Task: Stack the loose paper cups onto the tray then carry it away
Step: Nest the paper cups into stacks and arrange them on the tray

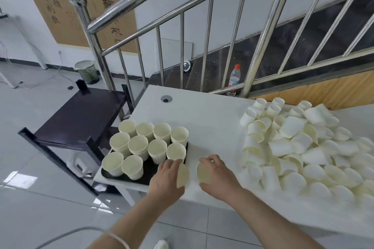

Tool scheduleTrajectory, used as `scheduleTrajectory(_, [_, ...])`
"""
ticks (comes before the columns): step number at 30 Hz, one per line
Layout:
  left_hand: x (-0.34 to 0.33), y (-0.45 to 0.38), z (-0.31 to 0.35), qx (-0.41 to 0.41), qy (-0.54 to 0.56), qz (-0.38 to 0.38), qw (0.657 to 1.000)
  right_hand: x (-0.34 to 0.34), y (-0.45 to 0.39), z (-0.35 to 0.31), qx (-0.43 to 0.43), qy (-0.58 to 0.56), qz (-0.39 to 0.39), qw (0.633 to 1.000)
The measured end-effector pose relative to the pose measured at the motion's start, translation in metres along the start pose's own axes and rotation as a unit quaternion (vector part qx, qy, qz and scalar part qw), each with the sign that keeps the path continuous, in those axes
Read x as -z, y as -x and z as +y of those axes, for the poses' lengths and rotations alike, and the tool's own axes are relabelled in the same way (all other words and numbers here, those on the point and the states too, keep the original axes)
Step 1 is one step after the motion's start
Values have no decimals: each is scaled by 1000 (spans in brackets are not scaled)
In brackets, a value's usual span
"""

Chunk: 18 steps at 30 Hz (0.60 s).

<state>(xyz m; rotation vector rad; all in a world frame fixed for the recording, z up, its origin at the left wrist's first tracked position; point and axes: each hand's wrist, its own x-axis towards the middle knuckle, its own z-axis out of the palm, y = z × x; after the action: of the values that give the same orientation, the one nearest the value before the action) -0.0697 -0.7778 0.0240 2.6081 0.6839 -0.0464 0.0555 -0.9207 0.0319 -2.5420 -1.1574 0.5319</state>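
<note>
The left hand (166,176) curls round a paper cup (183,176), thumb on the near wall and fingers over the far rim, so the cup's mouth faces to the right. This cup sits at the right front corner of the black tray (148,170), at or just over its edge; whether it rests on the tray cannot be told. The right hand (217,174) grips a second cup (204,171) the same way, mouth facing left toward the first cup, and it lies just right of the tray, over the white table (202,111).

On the tray stand ten upright cups (147,143), packed rim to rim in three rows: four at the back, four in the middle, two at the front left. They are thin, matte, cream-white paper, tapered and round, with rolled rims. The tray is flat, dark and low-walled, and sits at the table's left front corner.

Well to the right of the tray, a loose pile of cups (299,147) of the same kind covers the table, most of them lying on their sides at all angles. The tabletop is smooth, with a round cable hole (166,99) behind the tray. Left of the tray stands a dark stool (81,119); behind the table rises a shiny steel stair railing (208,42), and a clear plastic bottle (234,80) with a red cap stands beyond its bars.
</note>
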Motion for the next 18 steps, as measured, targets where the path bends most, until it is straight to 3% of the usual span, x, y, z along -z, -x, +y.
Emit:
scheduleTrajectory(7, [17, -4, -59, 21, -16, -5, 1000, -28, -24, -48, -17, -28, -26, 999])
scheduleTrajectory(18, [19, -38, -97, -22, -40, -52, 998, -58, -57, -79, -84, -34, -26, 996])
